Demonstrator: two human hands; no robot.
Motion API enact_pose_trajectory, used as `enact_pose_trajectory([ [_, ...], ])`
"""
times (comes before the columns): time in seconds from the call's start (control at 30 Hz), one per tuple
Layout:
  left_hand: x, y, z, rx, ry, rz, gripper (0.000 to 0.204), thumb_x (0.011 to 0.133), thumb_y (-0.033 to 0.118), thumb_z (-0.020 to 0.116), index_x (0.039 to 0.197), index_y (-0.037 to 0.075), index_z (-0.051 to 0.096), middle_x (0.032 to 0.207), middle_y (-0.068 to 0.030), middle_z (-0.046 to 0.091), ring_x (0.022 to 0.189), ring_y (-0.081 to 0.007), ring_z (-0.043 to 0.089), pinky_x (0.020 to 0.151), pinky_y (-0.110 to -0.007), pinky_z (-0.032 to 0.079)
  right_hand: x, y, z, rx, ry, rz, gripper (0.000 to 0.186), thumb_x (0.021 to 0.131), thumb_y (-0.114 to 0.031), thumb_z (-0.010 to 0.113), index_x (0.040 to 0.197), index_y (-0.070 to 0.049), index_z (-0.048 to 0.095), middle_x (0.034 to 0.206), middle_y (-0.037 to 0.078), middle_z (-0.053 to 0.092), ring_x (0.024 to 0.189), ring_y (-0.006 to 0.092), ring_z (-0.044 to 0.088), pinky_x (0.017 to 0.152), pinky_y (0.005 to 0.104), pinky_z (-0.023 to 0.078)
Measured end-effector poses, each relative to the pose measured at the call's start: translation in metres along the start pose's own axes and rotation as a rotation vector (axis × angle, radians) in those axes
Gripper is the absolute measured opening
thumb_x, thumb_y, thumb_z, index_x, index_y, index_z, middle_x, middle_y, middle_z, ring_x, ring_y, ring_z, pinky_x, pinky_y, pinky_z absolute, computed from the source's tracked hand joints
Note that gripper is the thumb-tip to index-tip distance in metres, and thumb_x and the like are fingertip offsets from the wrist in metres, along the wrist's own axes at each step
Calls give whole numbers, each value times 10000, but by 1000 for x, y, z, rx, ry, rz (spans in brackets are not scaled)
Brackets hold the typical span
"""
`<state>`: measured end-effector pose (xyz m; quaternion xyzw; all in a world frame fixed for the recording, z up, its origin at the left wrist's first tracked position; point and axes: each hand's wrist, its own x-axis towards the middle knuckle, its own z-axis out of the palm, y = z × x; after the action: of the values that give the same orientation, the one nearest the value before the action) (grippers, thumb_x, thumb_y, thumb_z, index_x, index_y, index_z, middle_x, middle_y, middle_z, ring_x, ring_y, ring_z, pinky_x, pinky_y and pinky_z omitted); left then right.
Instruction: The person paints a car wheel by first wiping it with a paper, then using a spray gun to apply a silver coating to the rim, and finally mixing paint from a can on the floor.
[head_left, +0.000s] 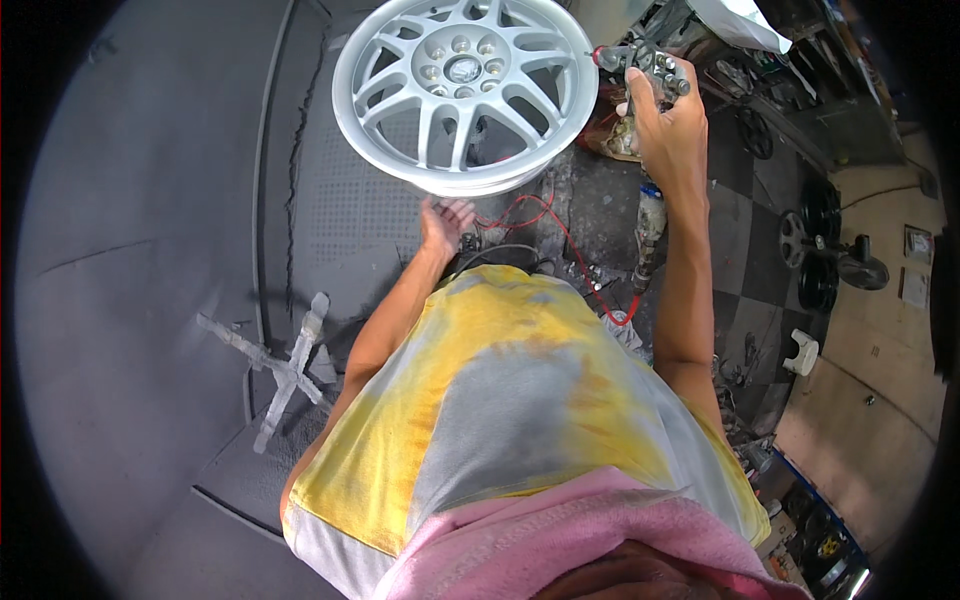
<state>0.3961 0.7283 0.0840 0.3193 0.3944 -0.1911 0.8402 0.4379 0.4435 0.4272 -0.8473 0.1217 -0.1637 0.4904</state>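
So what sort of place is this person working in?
Probably a wheel-painting workshop: a silver wheel is in front of the person, the right hand holds what looks like a spray gun, and a cross-shaped stand looks crusted with grey.

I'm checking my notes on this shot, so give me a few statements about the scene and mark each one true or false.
1. The right grip holds a spray gun. True.
2. The left grip is closed around the same gun. False: it is open, by the lower edge of the wheel; whether it touches is unclear.
3. That wheel is solid black. False: it is silver-grey.
4. A red hose hangs to the left of the right forearm. True.
5. The shirt is plain white. False: the shirt is patched in yellow and grey.
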Motion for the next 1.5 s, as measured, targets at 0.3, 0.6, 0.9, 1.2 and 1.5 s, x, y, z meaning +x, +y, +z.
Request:
enact_pose_trajectory([
  [0.3, 7, -3, 1, 72, -39, 108, 575, 1080, 456, 382, 1411, -8, 462, 1319, -190, 612, 1222, -338, 608, 1057, -480, 497, -2, -2, 9, 67, -57, -80, 400, 980, -259, 686, 1271, -4, 585, 809, 123, 744, 706, 221, 718, 685, 382, 549],
  [0.6, 43, 57, -30, 281, 22, 239, 480, 1082, 501, 416, 1147, 66, 608, 1006, -65, 666, 911, -215, 664, 850, -413, 569, 11, 4, 1, -56, 64, -68, 399, 983, -260, 678, 1268, 1, 576, 848, 161, 753, 788, 289, 749, 772, 415, 558],
  [0.9, 73, 108, -35, 239, 78, 395, 472, 1063, 528, 449, 1094, 94, 632, 920, -36, 660, 845, -180, 628, 763, -372, 524, 8, 13, 4, -11, 14, -39, 381, 985, -251, 679, 1266, -12, 584, 823, 136, 750, 720, 224, 730, 694, 371, 552],
  [1.2, 15, 1, 7, 78, 49, 104, 711, 1081, 585, 343, 1444, -20, 428, 1379, -208, 559, 1279, -347, 572, 1051, -529, 508, -2, -4, 8, 85, -65, -42, 385, 984, -263, 684, 1267, -20, 589, 837, 140, 746, 757, 256, 724, 731, 392, 551],
  [1.5, 21, 24, 6, 132, 47, 160, 627, 1080, 566, 336, 1364, 35, 511, 1226, -146, 628, 1139, -288, 608, 1016, -467, 504, 14, 10, 5, -104, 95, -150, 397, 991, -253, 671, 1274, 6, 567, 933, 216, 756, 884, 372, 747, 813, 449, 550],
])
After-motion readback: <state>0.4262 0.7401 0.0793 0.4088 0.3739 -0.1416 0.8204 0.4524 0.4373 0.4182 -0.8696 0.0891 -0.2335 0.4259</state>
